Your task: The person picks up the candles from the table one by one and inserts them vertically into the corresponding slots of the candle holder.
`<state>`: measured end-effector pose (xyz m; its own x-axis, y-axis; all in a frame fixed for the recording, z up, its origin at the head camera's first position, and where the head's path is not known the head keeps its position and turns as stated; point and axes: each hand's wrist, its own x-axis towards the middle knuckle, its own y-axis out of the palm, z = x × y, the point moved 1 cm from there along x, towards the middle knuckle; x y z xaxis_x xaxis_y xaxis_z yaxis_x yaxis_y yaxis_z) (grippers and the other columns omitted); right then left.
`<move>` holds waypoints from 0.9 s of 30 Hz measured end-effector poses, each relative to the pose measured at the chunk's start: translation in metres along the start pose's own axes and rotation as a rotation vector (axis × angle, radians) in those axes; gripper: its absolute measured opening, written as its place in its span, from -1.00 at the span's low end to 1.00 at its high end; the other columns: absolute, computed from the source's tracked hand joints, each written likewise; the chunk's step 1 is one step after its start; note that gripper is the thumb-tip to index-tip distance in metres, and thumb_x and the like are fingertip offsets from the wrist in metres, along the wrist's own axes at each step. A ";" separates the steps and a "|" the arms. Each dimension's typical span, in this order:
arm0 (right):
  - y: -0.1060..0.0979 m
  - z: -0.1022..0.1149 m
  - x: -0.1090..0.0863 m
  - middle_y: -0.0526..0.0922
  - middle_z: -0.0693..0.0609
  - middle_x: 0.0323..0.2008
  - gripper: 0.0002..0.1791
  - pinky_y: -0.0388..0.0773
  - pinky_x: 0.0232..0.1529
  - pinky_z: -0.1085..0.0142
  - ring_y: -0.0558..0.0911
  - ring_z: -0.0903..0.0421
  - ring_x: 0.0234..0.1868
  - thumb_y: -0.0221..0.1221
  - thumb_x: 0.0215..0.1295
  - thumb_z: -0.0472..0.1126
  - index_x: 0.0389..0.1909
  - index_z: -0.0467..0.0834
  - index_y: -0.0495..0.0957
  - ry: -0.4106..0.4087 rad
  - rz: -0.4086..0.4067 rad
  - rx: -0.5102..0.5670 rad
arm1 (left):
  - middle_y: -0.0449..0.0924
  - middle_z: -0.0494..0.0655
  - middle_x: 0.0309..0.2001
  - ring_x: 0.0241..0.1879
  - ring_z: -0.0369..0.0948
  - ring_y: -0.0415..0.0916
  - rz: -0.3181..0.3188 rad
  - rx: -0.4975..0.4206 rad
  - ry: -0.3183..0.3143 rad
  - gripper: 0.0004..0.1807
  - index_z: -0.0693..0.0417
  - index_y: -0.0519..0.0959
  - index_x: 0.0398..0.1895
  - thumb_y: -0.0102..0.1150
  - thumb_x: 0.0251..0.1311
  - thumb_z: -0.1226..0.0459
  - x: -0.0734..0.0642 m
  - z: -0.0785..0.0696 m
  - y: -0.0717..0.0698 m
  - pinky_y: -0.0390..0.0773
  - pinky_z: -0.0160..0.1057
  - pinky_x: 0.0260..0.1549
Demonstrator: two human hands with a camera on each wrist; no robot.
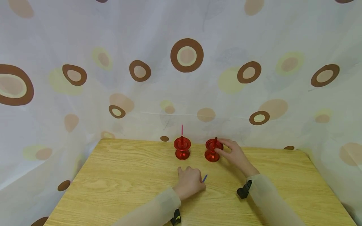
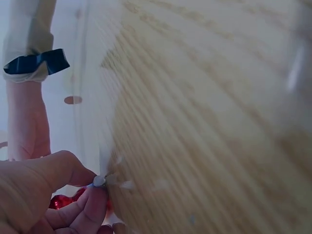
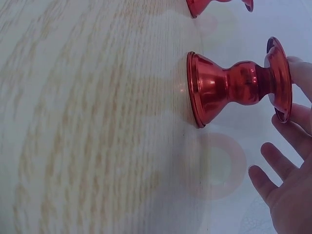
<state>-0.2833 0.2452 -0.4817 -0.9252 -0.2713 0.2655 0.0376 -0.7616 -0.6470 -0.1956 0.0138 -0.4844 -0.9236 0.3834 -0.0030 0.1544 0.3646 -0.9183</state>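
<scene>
Two shiny red candle holders stand upright towards the back of the table. In the left candle holder (image 1: 182,153) stands a thin pink candle (image 1: 182,129). My right hand (image 1: 233,155) holds the right candle holder (image 3: 243,83) by its dish, thumb at the front and fingers round the far side. No candle shows in its red tube. Nearer the front, my left hand (image 1: 190,182) pinches a thin blue candle (image 1: 205,178) between thumb and finger, low over the wood. In the left wrist view the candle's round pale end (image 2: 99,181) pokes out of the pinch.
The wooden table (image 1: 127,182) ends at a pale curtain (image 1: 158,37) patterned with brown rings, close behind the holders. More curtain hangs at both sides. Black straps with small devices sit on both wrists, including the right wrist device (image 1: 243,191).
</scene>
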 end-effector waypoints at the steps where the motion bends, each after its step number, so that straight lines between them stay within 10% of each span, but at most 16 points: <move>1: 0.001 0.000 0.000 0.51 -0.29 0.37 -0.41 0.28 0.39 -0.35 0.39 -0.34 0.43 0.33 0.44 -0.10 0.39 -0.27 0.52 0.001 0.000 0.001 | 0.46 -0.31 -0.65 -0.36 -0.16 0.44 -0.002 0.003 0.006 -0.65 -0.14 0.54 -0.80 0.48 0.03 0.20 0.000 0.001 0.000 0.26 0.42 0.11; 20: 0.003 -0.004 0.000 0.47 -0.27 0.41 -0.40 0.23 0.43 -0.33 0.37 -0.33 0.46 0.30 0.46 -0.13 0.43 -0.27 0.48 -0.020 0.013 0.030 | 0.61 -0.36 -0.53 -0.45 -0.38 0.48 -0.078 -0.177 0.066 -0.93 -0.05 0.71 -0.45 0.41 0.18 0.25 0.013 0.021 -0.004 0.27 0.49 0.21; 27: 0.003 -0.006 -0.001 0.42 -0.26 0.45 -0.39 0.21 0.44 -0.33 0.33 -0.33 0.49 0.28 0.48 -0.13 0.46 -0.27 0.43 -0.032 0.019 0.040 | 0.78 -0.32 -0.34 -0.27 -0.38 0.66 -0.146 -0.351 0.104 -0.95 -0.04 0.80 -0.25 0.39 0.31 0.24 0.022 0.026 -0.007 0.49 -0.01 0.03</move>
<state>-0.2842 0.2471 -0.4879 -0.9117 -0.3036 0.2767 0.0702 -0.7788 -0.6233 -0.2257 -0.0025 -0.4886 -0.9069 0.3835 0.1746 0.1513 0.6831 -0.7145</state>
